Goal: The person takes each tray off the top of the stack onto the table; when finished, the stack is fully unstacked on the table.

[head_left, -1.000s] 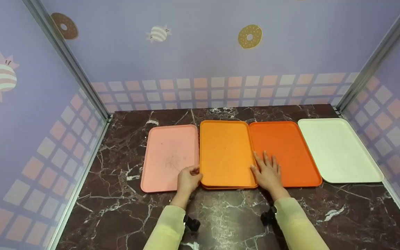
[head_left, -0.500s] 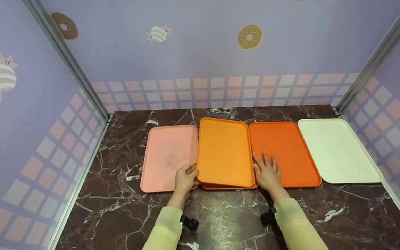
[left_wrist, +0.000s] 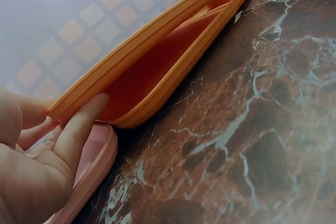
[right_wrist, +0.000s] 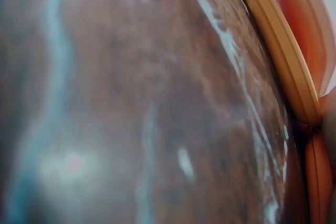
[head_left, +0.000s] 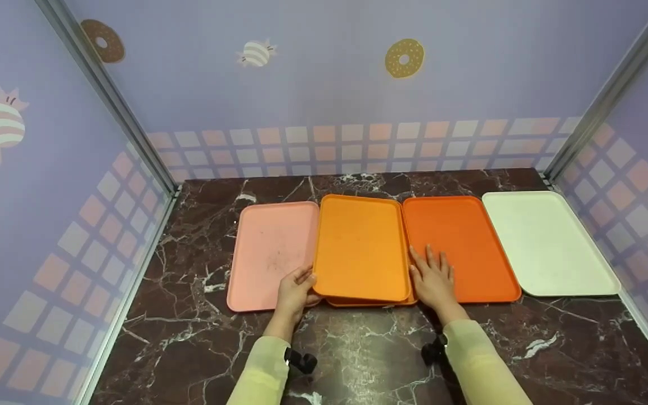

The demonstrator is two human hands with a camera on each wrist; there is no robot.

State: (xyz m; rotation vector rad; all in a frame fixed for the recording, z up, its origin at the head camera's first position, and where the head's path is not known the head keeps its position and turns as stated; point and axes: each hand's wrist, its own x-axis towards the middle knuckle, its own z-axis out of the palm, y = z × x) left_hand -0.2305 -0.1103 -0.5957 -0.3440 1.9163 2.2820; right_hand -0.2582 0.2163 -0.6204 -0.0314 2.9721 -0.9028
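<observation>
In the head view my left hand point(head_left: 295, 293) pinches the near left edge of a light orange tray point(head_left: 361, 247), whose left side is raised. The left wrist view shows a gap under it, with a finger point(left_wrist: 84, 127) reaching below the rim. Beneath lies another orange tray point(left_wrist: 173, 77), mostly hidden by the upper one. My right hand point(head_left: 434, 281) rests with spread, straight fingers on the left part of a red-orange tray point(head_left: 464, 236), beside the light orange trays' right edge. It barely shows in the right wrist view.
A pink tray point(head_left: 273, 253) lies to the left, partly behind my left hand. At the right end is a pale green-white tray point(head_left: 552, 242). All lie on a dark marbled table point(head_left: 200, 343) with patterned walls point(head_left: 324, 84) on three sides.
The upper light orange tray has been raised at its left side, turned slightly and shifted left by my left hand, uncovering the lower tray's edge. My right hand has stayed nearly still.
</observation>
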